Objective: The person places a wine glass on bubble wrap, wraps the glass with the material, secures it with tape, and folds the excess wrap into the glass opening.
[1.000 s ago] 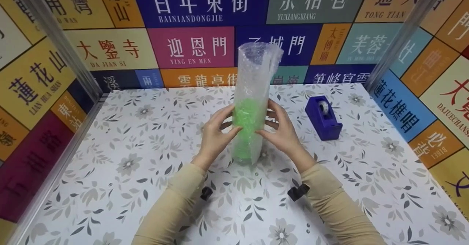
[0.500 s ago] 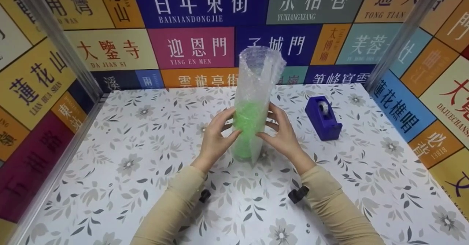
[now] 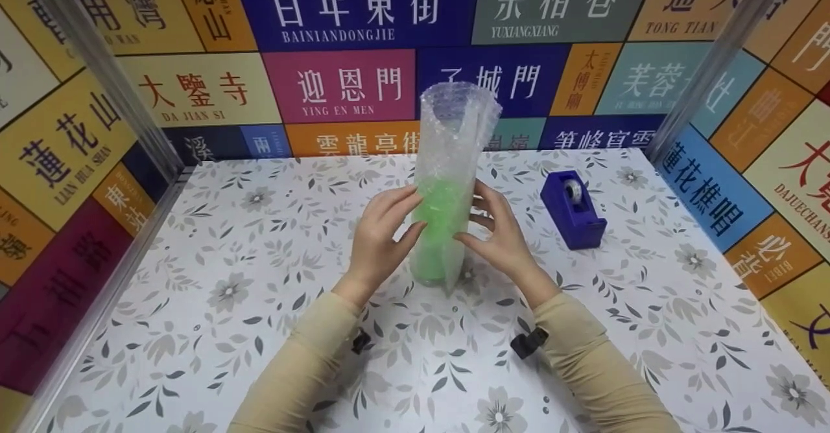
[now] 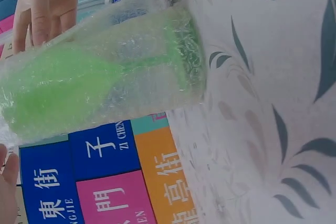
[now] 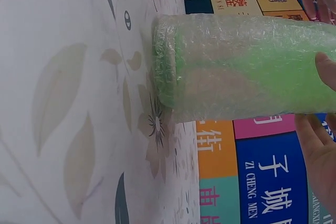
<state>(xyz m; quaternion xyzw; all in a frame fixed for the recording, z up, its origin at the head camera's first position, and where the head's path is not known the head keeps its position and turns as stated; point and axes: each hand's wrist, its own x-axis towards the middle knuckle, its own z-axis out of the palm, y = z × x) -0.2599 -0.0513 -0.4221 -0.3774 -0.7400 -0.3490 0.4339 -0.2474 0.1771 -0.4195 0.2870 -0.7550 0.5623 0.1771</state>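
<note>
A roll of bubble wrap [image 3: 447, 141] stands upright on the table around a green goblet [image 4: 68, 87], whose bowl, stem and base show through the clear layers. The wrap's top end gapes above the goblet, and a free edge runs down its right side. My left hand [image 3: 379, 235] curves about the left side, thumb and fingertips right at the wrap's edge. From the right, my right hand [image 3: 506, 235] holds the wrap with its thumb in front and fingers behind. In the right wrist view the wrapped base [image 5: 167, 61] is at the tabletop.
A purple tape dispenser [image 3: 574, 212] with a roll of clear tape stands to the right of my right hand. The table [image 3: 194, 349] has a floral cover. Printed panels [image 3: 337, 86] wall it at the back and sides.
Since a second ago the wrap's top has come down a little in the head view. Over the last half second my left hand has shifted slightly left and up; the right hand hardly moves.
</note>
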